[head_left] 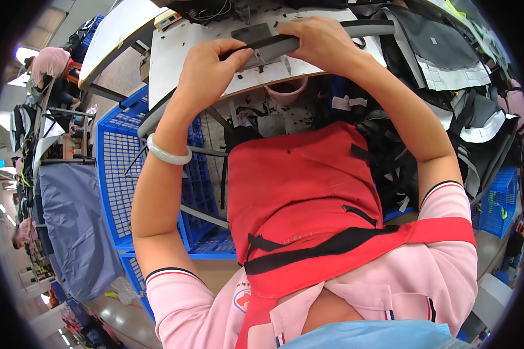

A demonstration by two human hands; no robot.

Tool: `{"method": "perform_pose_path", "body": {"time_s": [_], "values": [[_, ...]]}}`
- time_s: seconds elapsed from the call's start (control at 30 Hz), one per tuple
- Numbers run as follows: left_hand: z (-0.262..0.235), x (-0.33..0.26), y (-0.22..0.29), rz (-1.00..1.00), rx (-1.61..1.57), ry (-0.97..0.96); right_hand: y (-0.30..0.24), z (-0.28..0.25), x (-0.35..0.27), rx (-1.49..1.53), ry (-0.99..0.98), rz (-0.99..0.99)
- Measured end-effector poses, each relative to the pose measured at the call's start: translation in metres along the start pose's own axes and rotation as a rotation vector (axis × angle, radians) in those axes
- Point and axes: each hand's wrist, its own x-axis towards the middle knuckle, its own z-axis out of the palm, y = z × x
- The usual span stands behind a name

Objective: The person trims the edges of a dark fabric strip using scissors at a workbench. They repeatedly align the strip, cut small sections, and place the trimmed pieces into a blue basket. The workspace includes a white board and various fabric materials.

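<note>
Grey strap (332, 34) lies along the near edge of the white worktable (169, 58), stretched between both hands. From the head camera, the left hand (206, 70) pinches the strap's left end, thumb and fingers closed on it, a pale bangle (167, 152) around that wrist. The right hand (320, 42) is curled over the strap's middle, fingers wrapped and gripping it. A flat dark grey piece (251, 32) sits on the table just behind the strap. Below the table edge hangs a pink bowl (286, 93). Blue plastic crates (119, 163) stand to the left. To the right, black and white fabric pieces (448, 64) are stacked; small white rectangular labels show on them, too small to make out.
</note>
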Motion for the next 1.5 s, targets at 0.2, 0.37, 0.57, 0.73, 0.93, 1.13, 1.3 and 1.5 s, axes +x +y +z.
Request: {"method": "perform_pose_path", "body": {"time_s": [0.2,0.37,0.57,0.73,0.93,1.13,1.3,1.5], "values": [[0.011,0.033,-0.02,-0.03,-0.074,0.036,0.016,0.011,0.016,0.031,-0.004,0.077],[0.013,0.045,-0.033,-0.094,-0.089,0.027,0.023,0.02,0.025,-0.011,-0.064,0.113],[0.013,0.05,-0.038,-0.089,-0.105,0.055,0.025,0.014,0.035,0.008,-0.149,0.096],[0.011,0.056,-0.041,-0.089,-0.14,0.071,0.028,0.015,0.038,0.048,-0.048,0.077],[0.009,0.083,-0.052,-0.094,-0.127,0.085,0.048,0.03,0.062,-0.101,-0.066,0.048],[-0.021,0.056,-0.062,-0.187,-0.21,0.153,0.08,-0.007,0.022,-0.153,-0.028,0.424],[0.002,0.019,-0.059,-0.236,-0.385,0.006,0.12,0.015,-0.04,-0.301,-0.376,0.625],[0.023,0.009,-0.055,-0.231,-0.452,0.019,0.107,0.032,-0.041,-0.063,-0.34,0.54]]}}
